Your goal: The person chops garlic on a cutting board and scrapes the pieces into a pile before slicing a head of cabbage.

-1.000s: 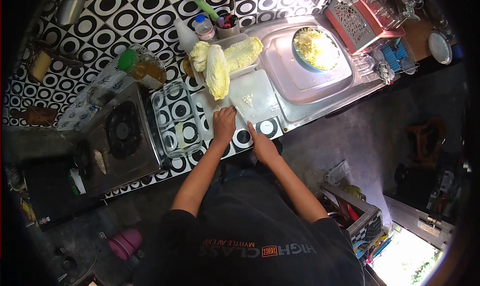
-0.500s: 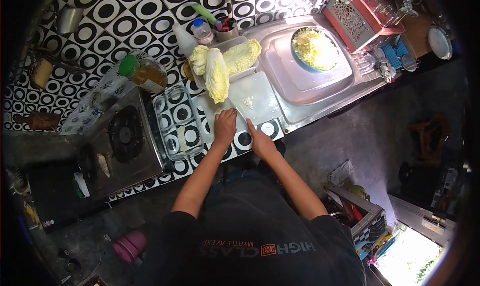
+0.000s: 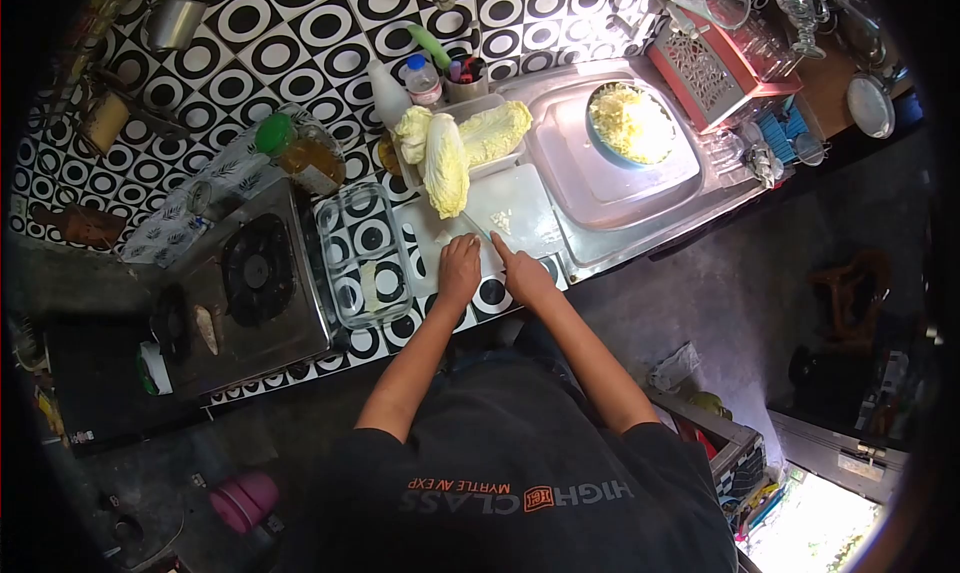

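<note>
My right hand (image 3: 524, 277) grips a knife (image 3: 478, 226), its forefinger stretched along the top of the handle. The blade points up and left over a white cutting board (image 3: 537, 195). My left hand (image 3: 460, 267) is beside the blade, its fingers curled down at the board; what they pinch is hidden beneath them. A small pile of chopped white pieces (image 3: 501, 219) lies on the board to the right of the knife. Just above the hands, a napa cabbage (image 3: 446, 168) hangs over the near edge of a plastic tub (image 3: 512, 157), with more cabbage in it.
A glass dish (image 3: 405, 273) stands left of the board, near the gas stove (image 3: 317, 308). On the right, a bowl of shredded cabbage (image 3: 632, 123) rests on the steel sink top (image 3: 562, 188). Bottles (image 3: 423, 85) and a green-lidded jar (image 3: 310, 163) stand behind.
The whole view has shifted slightly, so the counter appears lower and further right. Both hands stay at the board, with the knife still in my right hand.
</note>
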